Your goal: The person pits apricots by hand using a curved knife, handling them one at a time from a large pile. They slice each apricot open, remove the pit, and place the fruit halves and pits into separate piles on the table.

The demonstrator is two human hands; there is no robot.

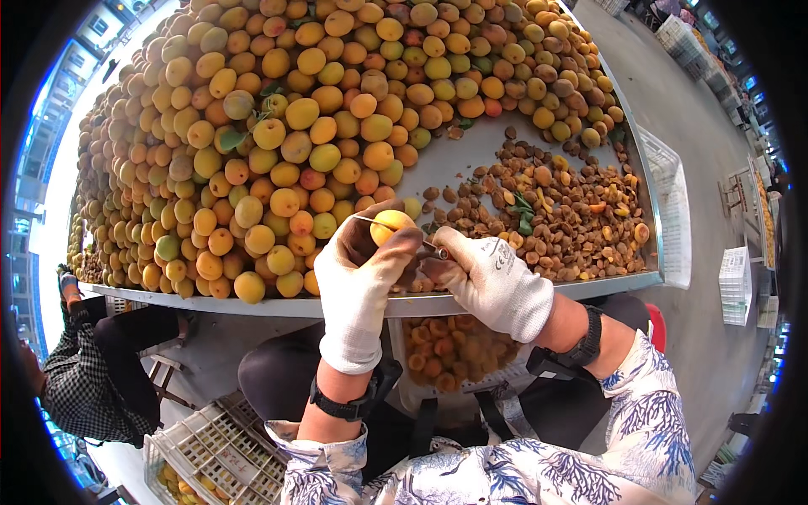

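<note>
Gloved in stained white knit, my left hand [369,259] holds a yellow apricot [391,227] between thumb and fingers, over the near edge of a metal-rimmed table [410,307]. My right hand [483,271], in a matching glove, grips the handle of a small knife [442,254]. Its thin blade lies against the apricot; how deep it has cut cannot be told. A large heap of whole apricots [303,113] covers the left and back of the table. Brown apricot stones [555,221] with fruit scraps and leaves are spread beyond my right hand.
Below the table edge, a white crate [399,366] between my legs holds apricot halves [442,353]. A plastic crate [214,454] with fruit stands at lower left. Another white crate [672,208] is beside the table's right edge. A co-worker [95,379] in a checked sleeve sits at far left.
</note>
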